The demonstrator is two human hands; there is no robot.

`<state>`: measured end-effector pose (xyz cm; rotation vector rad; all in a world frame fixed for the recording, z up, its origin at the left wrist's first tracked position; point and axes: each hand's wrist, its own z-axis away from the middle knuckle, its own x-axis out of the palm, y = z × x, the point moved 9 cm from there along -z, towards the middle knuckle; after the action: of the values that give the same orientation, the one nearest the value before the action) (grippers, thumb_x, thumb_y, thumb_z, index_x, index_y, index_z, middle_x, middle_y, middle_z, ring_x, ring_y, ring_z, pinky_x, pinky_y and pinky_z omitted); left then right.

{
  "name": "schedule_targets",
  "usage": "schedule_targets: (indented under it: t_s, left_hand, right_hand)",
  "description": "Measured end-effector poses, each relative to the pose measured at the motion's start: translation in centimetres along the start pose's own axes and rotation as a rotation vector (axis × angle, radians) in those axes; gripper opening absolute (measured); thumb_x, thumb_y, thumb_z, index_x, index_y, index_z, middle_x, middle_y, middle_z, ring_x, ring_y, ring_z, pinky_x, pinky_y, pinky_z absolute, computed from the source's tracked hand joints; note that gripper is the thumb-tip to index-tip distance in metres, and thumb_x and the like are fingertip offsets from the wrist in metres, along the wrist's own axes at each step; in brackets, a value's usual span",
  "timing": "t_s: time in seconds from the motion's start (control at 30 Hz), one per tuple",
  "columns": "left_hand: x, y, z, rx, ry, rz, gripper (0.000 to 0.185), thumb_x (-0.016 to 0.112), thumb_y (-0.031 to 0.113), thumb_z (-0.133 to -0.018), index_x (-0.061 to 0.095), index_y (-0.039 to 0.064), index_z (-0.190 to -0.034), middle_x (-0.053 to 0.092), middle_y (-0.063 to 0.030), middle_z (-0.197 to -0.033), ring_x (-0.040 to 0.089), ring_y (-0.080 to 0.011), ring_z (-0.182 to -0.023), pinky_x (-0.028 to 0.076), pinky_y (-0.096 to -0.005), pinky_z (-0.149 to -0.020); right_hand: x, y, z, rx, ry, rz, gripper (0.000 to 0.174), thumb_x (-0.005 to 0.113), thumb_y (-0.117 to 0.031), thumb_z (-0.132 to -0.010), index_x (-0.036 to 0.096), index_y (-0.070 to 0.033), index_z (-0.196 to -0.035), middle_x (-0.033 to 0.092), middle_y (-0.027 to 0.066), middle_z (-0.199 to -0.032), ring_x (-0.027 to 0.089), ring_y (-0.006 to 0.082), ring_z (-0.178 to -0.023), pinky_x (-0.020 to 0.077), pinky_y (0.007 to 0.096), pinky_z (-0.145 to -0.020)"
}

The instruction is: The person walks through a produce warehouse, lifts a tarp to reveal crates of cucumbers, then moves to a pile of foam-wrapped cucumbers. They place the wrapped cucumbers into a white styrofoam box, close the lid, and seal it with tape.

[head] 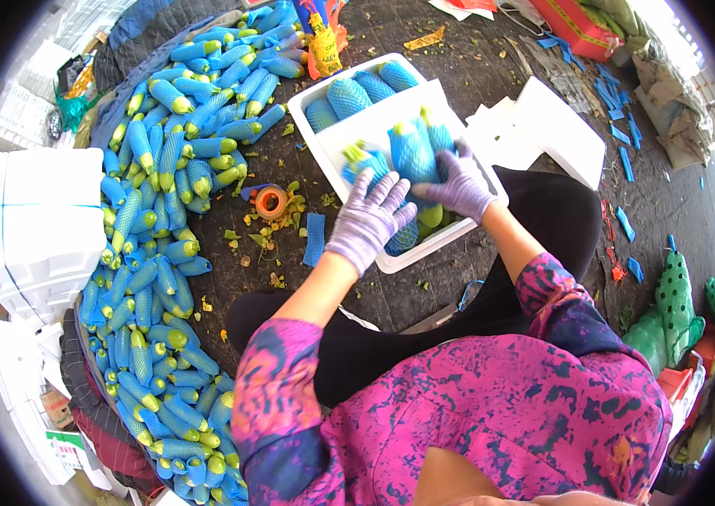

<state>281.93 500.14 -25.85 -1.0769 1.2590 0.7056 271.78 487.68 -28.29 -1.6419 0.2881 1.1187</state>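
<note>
A white foam box stands tilted in view before my crossed legs, holding several zucchini in blue foam netting. Across its middle lies a white sheet, with netted zucchini on it. My left hand, in a striped purple glove, rests palm down over a netted zucchini, fingers apart. My right hand, gloved alike, has thumb and fingers around a netted zucchini, slightly blurred. Below the hands, another netted zucchini and a bare green end show at the box's near side.
A long heap of netted zucchini curves along my left. Strapped white foam boxes stand beyond it. An orange tape roll and a loose blue net sleeve lie left of the box; a white foam lid lies to its right.
</note>
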Motion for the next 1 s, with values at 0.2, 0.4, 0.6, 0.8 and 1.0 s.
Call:
schedule_targets:
  t_s: [0.2,0.4,0.6,0.8,1.0]
  left_hand:
    - [-0.5,-0.4,0.0,-0.213,0.225,0.558,0.034,0.061,0.003,-0.08,0.069,0.015,-0.11,0.06,-0.0091,-0.128,0.054,-0.0291,-0.122,0.039,-0.0414,-0.108]
    - [-0.1,-14.6,2.0,-0.659,0.785,1.38,0.03,0.06,-0.007,-0.084,0.065,0.006,-0.111,0.067,-0.0074,-0.107,0.064,-0.0161,-0.097,0.05,-0.027,-0.092]
    - [8.0,-21.1,6.8,-1.212,0.839,1.601,0.036,0.07,0.007,-0.087,0.059,0.0,-0.121,0.065,-0.0056,-0.113,0.061,-0.0128,-0.101,0.05,-0.0264,-0.091]
    - [14.3,-17.4,11.1,-1.154,0.83,1.961,0.03,0.067,0.009,-0.088,0.063,0.003,-0.117,0.068,-0.0052,-0.105,0.066,-0.0138,-0.092,0.054,-0.0272,-0.083]
    - [21.4,-17.4,11.5,-1.705,0.59,2.068,0.025,0.063,0.001,-0.089,0.063,0.005,-0.114,0.067,-0.0036,-0.105,0.064,-0.0117,-0.092,0.053,-0.0247,-0.079]
  right_hand:
    - [-5.8,0.7,2.6,-0.122,0.224,-0.095,0.064,0.08,-0.032,-0.079,0.05,-0.008,-0.131,0.058,0.0173,-0.117,0.061,0.0305,-0.102,0.0518,0.0405,-0.087]
    - [-14.2,-6.3,0.8,-0.301,0.161,-0.239,0.049,0.078,-0.029,-0.082,0.06,-0.001,-0.118,0.065,0.0127,-0.103,0.063,0.0172,-0.091,0.0521,0.0302,-0.083]
    - [-12.9,-5.5,-8.7,-0.222,0.316,-0.417,0.045,0.073,-0.026,-0.086,0.059,-0.003,-0.121,0.063,0.0098,-0.111,0.061,0.0178,-0.101,0.0491,0.0306,-0.089]
    - [-7.4,7.3,-10.7,-0.097,0.254,-0.026,0.031,0.052,-0.027,-0.098,0.057,-0.003,-0.118,0.057,0.0158,-0.113,0.058,0.0277,-0.103,0.0474,0.0359,-0.089]
    - [-3.3,12.7,-13.0,0.163,0.101,-0.423,0.056,0.044,-0.053,-0.098,0.06,0.0,-0.112,0.06,0.0125,-0.099,0.056,0.0234,-0.096,0.0448,0.0369,-0.088]
